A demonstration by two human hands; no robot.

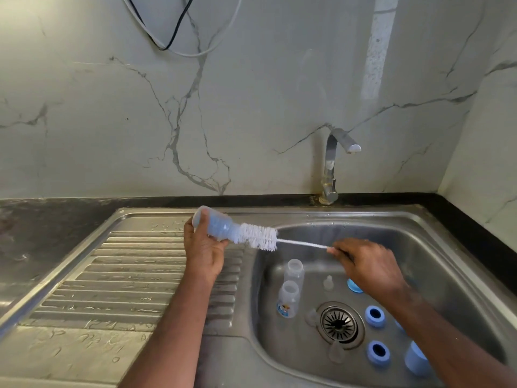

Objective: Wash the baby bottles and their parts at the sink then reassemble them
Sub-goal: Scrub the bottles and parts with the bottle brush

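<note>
My left hand (202,247) grips a clear baby bottle (214,224) held sideways above the sink's left rim. A white bottle brush (258,236) is pushed part way into its mouth. My right hand (366,264) pinches the brush's thin wire handle over the basin. Two more clear bottles (292,287) stand upright on the basin floor. Near the drain (339,323) lie two blue screw rings (376,333), a clear teat (328,282), a blue cap (416,359) and another blue part (354,287) partly hidden by my right arm.
The steel sink (436,247) has a ribbed draining board (126,281) on its left. A chrome tap (334,163) stands behind the basin with no water running. A dark counter strip and a marble wall lie behind; cables hang at the top.
</note>
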